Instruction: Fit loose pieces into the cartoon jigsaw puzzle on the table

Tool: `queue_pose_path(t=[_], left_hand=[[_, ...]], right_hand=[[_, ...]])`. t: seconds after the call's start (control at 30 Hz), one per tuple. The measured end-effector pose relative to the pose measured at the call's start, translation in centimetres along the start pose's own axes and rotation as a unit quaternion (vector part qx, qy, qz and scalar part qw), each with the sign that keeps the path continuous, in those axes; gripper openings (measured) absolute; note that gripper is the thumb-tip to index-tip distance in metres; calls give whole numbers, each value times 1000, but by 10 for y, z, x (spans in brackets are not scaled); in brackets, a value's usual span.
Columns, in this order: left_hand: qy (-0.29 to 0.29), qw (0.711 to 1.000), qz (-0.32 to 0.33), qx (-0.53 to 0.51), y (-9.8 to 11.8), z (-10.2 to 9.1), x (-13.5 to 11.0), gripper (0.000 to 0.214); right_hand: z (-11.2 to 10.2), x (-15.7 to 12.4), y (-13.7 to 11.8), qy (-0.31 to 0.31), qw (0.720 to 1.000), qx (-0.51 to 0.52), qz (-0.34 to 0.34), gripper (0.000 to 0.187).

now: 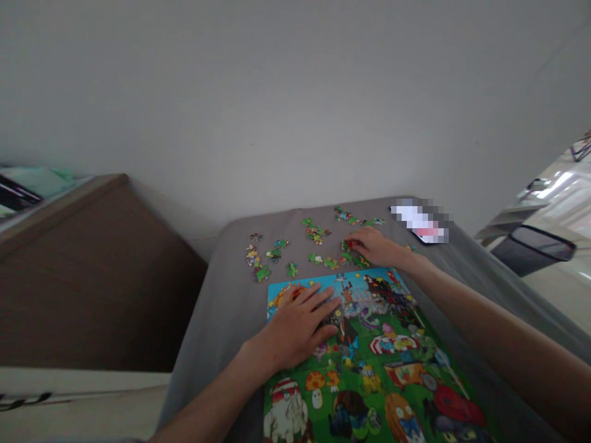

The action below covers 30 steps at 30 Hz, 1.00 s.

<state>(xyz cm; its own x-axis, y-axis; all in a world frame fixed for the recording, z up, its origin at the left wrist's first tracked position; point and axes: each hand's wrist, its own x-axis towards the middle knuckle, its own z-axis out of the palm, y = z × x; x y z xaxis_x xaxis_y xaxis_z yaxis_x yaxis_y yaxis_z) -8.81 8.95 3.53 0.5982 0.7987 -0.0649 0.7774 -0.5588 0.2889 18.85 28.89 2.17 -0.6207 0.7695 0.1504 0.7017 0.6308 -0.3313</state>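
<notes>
A flat picture sheet (364,363) with cartoon figures on green and blue lies on the grey-covered surface, running out of view at the bottom. My left hand (300,323) rests on its upper left part, fingers spread and nothing held. Just beyond the sheet's far edge, my right hand (367,246) pinches a small red and green puzzle piece (347,245). Loose puzzle pieces (316,232) lie scattered around it in small groups. More puzzle pieces (261,272) sit to the left, near the sheet's far left corner. The right fingertips partly cover the pinched piece.
A phone (418,223), its screen blurred out, lies at the far right of the grey cloth (221,314). Behind stands a plain wall (286,111). A brown wooden cabinet (92,264) is on the left, and a dark-framed object (535,246) stands at the right.
</notes>
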Motion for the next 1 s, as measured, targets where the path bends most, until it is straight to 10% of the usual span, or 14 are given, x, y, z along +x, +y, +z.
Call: queue_pose_path(t=[0.37,1.0], left_hand=[[-7,1000,-6,0,0,2,0,62],[-29,999,-3,13,2,0,1,62]], right_hand=[[-12,30,9,60,991,-55,104,52],[-12,57,8,-7,986,-77,146,40]])
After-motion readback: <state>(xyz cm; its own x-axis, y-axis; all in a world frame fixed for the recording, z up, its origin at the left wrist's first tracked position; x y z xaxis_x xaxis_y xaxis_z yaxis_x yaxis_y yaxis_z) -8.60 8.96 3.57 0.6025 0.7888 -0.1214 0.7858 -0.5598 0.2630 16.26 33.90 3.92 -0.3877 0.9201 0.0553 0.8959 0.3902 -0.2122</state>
